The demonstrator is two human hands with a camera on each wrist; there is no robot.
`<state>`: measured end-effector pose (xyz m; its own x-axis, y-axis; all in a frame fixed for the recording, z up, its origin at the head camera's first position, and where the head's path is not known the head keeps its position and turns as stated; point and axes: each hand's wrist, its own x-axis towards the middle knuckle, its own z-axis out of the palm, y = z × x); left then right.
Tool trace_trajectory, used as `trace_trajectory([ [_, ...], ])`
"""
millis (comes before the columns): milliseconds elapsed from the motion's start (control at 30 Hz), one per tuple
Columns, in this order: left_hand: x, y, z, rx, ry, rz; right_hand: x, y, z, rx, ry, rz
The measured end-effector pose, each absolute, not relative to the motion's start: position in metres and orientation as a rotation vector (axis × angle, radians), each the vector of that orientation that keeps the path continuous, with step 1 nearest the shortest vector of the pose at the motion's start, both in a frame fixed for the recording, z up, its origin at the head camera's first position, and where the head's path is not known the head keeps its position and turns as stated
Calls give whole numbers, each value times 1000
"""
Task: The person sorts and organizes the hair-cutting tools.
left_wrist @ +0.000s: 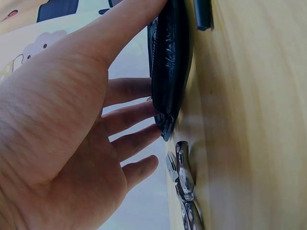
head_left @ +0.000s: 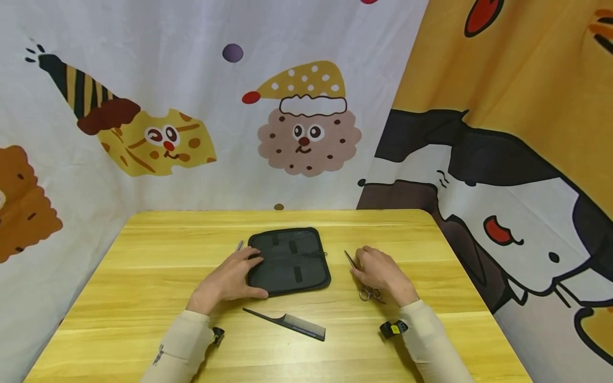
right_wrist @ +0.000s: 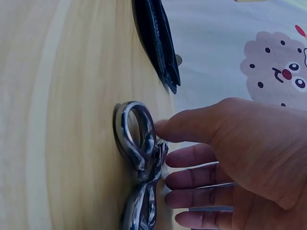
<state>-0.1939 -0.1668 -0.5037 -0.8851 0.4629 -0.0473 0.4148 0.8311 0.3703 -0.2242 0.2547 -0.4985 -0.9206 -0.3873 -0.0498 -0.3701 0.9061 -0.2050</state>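
A black zip case (head_left: 287, 263) lies spread flat on the table, with small dark loops inside. My left hand (head_left: 234, 276) rests at its left edge, thumb at the near corner and fingers over the side. In the left wrist view, the fingers (left_wrist: 136, 115) extend loosely to the case's zipped rim (left_wrist: 168, 72). To the right, my right hand (head_left: 380, 271) reaches over metal scissors (head_left: 370, 294) lying on the table. In the right wrist view, its thumb is by a finger ring of the scissors (right_wrist: 127, 132), with the other fingers loosely extended alongside; whether they touch is unclear.
A black tail comb (head_left: 301, 325) lies in front of the case. Another metal tool (head_left: 240, 246) sticks out beyond the left hand; the left wrist view shows its shiny handles (left_wrist: 184, 182). A printed curtain (head_left: 191, 191) hangs behind the wooden table (head_left: 143, 255).
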Motion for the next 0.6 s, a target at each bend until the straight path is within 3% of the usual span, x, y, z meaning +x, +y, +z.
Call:
trace_trajectory([
  [600,-194,-167,-505,689,2880,540,-223,246,-499,-517,2987,-394],
])
